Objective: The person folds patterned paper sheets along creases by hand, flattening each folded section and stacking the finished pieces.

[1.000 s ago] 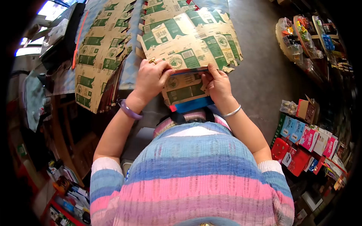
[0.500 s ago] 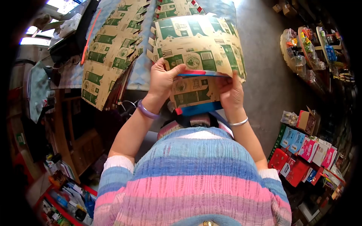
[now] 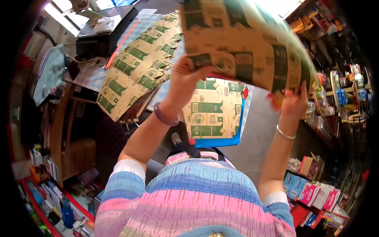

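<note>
A large brown sheet with green print [image 3: 244, 55] is raised in the air, bowed and partly blurred. My left hand [image 3: 187, 77] pinches its near left edge between thumb and fingers. At its near right edge my right hand [image 3: 294, 104] grips it, thumb and fingers closed on the sheet. Below lies another printed sheet [image 3: 213, 110] with a blue border along its near and right sides, on the patterned tabletop. Left of my left hand is a fanned stack of similar printed sheets [image 3: 138, 67].
An orange strip [image 3: 122, 44] lies on the blue checked cloth [image 3: 92, 75] beside a black box [image 3: 92, 45]. Shelves of packaged goods [image 3: 343, 93] stand at the right, with colourful boxes [image 3: 312, 193] lower down. A red-edged bin of items [image 3: 59, 205] is at the lower left.
Both hands have risen and moved apart, lifting the sheet up and to the right. The blue-bordered sheet beneath is now uncovered. The view has shifted.
</note>
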A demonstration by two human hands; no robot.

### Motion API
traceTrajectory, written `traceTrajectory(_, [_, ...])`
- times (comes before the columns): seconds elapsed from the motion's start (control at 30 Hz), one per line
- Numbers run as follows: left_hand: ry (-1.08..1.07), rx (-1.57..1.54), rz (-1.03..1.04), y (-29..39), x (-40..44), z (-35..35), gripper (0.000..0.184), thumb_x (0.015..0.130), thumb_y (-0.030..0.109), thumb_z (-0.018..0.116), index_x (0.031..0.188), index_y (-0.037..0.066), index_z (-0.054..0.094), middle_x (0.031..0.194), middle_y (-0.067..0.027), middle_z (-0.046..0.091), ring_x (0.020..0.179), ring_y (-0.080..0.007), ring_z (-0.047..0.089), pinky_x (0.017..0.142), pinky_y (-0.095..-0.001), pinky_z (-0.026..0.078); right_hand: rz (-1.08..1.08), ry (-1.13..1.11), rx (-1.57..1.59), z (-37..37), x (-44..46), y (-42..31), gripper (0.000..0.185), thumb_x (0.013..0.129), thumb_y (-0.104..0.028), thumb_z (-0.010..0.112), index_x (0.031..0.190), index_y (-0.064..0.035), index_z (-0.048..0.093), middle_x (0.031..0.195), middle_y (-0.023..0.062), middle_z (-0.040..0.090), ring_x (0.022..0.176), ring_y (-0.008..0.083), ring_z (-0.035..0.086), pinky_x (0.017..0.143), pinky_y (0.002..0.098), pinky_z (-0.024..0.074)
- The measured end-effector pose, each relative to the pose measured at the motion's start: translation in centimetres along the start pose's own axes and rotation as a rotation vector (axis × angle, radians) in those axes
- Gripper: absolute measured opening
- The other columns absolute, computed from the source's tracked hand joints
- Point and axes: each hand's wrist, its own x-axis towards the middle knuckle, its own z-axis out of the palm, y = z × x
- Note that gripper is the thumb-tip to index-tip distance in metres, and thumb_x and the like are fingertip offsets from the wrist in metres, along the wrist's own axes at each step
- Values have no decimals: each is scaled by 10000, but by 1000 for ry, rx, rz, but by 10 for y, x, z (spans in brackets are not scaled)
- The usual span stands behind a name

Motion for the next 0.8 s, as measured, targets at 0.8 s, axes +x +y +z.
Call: traceTrajectory(0.8, [936, 618, -192, 64, -142, -271, 228, 848, 114, 762, 1005, -15, 656, 947, -68, 695, 751, -117, 637, 542, -258, 516, 580, -758, -866, 212, -51, 392, 201, 866, -133, 678, 894, 66, 667, 832, 122, 696, 676, 219, 693, 607, 337, 602])
